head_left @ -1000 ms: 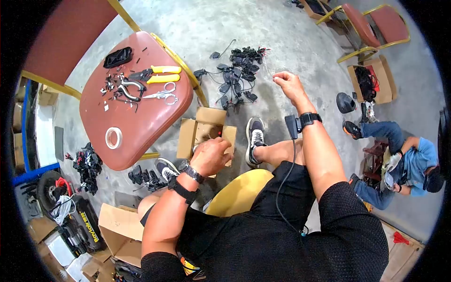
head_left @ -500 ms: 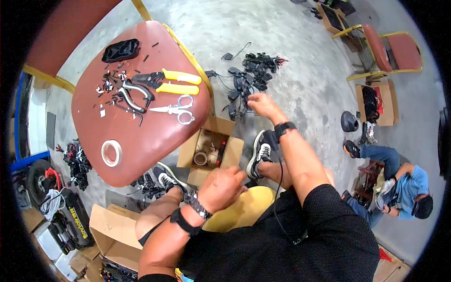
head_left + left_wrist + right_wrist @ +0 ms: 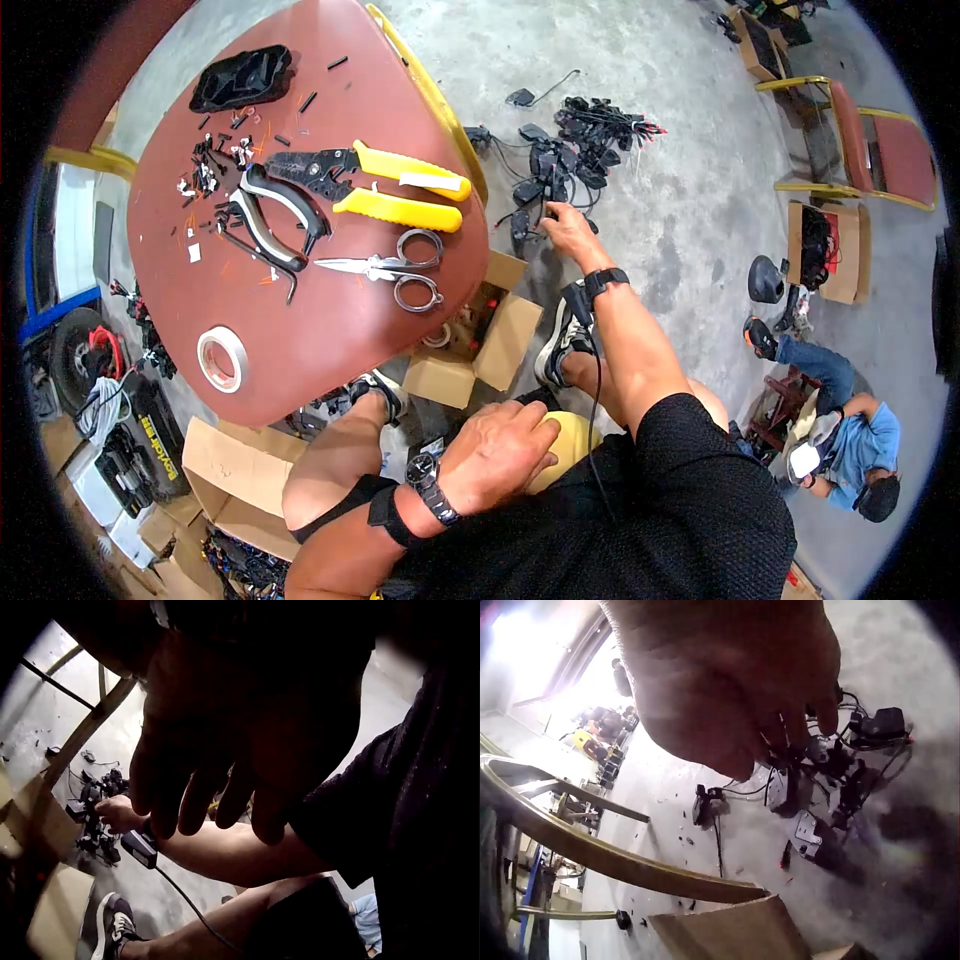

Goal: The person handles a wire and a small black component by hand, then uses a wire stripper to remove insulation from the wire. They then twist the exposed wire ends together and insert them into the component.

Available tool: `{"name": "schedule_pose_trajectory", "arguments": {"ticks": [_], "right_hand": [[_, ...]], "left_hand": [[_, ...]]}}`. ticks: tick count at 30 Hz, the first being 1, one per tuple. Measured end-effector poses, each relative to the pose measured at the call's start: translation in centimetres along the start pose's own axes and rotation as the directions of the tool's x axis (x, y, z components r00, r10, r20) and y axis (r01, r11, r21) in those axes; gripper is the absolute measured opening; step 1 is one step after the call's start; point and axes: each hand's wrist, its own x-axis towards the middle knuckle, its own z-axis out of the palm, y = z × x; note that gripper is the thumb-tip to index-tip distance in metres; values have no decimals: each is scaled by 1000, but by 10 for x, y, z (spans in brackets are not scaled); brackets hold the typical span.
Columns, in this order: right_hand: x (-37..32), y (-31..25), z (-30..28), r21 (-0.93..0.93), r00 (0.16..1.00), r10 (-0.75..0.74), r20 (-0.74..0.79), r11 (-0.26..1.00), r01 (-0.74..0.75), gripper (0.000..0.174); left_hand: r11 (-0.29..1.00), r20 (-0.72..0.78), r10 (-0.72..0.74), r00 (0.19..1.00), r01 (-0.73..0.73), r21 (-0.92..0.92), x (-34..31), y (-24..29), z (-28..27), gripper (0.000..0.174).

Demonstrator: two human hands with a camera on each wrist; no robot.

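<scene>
In the head view my right hand is lowered to the near edge of a pile of black box-shaped parts with cables on the floor. The right wrist view shows its fingers bent down over the cables and grey-backed parts; I cannot tell whether they pinch one. My left hand hangs above my lap, over a yellow round seat, its fingers loosely bent with nothing in them. Between my feet and the chair stands an open cardboard box with a tape roll inside.
A brown chair seat at left bears yellow-handled wire strippers, pliers, scissors, a tape roll, a black tray and scraps. Another person sits at right. A larger carton stands lower left.
My right hand has come down and left onto the pile of black parts. My left hand has drawn back from over the cardboard box to my lap. The view has shifted closer to the chair.
</scene>
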Motion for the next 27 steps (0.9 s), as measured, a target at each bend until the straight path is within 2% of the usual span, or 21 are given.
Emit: {"name": "schedule_pose_trajectory", "arguments": {"ticks": [2,3,7,8,10,12,16,20,23,27], "right_hand": [[0,1,-10,61,999,-38,-19,997,39,43],[-23,-38,-35,145,997,24,-70,989,-14,33],[-21,-34,-69,277,991,13,-133,961,24,29],[-23,-37,-80,252,986,16,-165,967,26,26],[-30,-46,-103,375,991,10,-137,926,42,22],[-39,-54,-126,408,990,-3,-144,911,62,20],[-73,-77,-162,449,977,14,-211,889,84,20],[-88,-75,-167,440,971,50,-232,896,59,23],[-92,-68,-152,349,977,105,-187,937,-34,28],[-86,-52,-116,128,978,40,-203,992,-14,35]], "left_hand": [[1000,-25,11,1000,-11,7,1,0,3,31],[1000,-40,18,999,-17,10,1,0,5,30],[999,-76,39,996,-39,2,-1,2,5,28],[998,-108,60,992,-58,23,-1,-1,8,28],[996,-131,63,989,-55,64,-2,-1,9,26],[995,-109,25,994,-14,103,-3,2,5,26],[984,-180,69,981,-38,171,-4,3,9,29],[980,-190,74,979,-36,193,-9,3,20,29],[982,-164,62,984,-30,189,-12,2,22,28],[983,-218,81,973,-42,178,-13,3,17,24]]}}
